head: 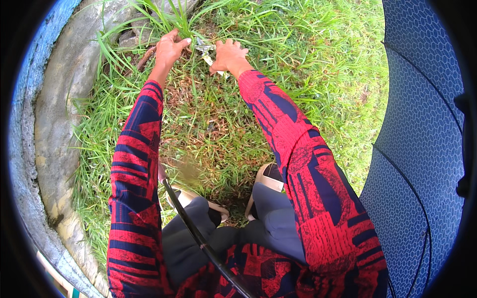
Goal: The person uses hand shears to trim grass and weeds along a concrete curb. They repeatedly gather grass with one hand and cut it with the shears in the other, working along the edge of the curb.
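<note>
My left hand (169, 48) is at the base of a tall clump of grass (180, 24), its thumb and fingers closed around the blades. To the right, my right hand (229, 56) reaches low over the ground with its fingers spread and bent. Between the hands lies a crumpled strip of silvery and pale wrapper-like material (207, 56), partly under the right hand; whether the fingers touch it is unclear. A reddish-brown root or stick (146, 57) is just left of my left wrist.
A curved concrete edge (61, 89) and a blue wall base run along the left. Stones (136, 35) lie beyond the left hand. A blue patterned umbrella canopy (417, 111) fills the right, its dark shaft (201, 238) crossing my lap. Cut grass (212, 126) covers ground before my feet.
</note>
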Tool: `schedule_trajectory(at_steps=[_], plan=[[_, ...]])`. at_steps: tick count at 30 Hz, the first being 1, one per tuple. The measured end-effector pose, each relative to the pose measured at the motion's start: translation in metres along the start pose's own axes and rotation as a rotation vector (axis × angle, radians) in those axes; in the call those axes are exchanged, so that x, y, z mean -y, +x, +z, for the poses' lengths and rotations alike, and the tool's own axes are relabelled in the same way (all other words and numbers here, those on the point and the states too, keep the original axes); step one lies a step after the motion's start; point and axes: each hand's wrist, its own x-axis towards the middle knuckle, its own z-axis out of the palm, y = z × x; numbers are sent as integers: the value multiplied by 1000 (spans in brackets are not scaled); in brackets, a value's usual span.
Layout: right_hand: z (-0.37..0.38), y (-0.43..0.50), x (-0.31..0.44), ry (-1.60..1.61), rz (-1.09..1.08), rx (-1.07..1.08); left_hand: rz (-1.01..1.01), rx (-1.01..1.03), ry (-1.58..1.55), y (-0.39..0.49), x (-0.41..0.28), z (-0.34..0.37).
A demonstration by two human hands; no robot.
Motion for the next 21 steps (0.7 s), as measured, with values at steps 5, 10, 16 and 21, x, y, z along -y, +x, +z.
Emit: schedule_trajectory(at_steps=[5,10,16,21], plan=[[7,3,17,-6,-46,-18,75,-147,14,-4,-15,4],[12,6,12,-71,-188,-1,85,-214,119,4,-8,8],[19,1,4,-41,-159,-76,8,-163,17,12,6,14],[15,12,21,-47,-149,-87,142,-186,146,7,4,11]])
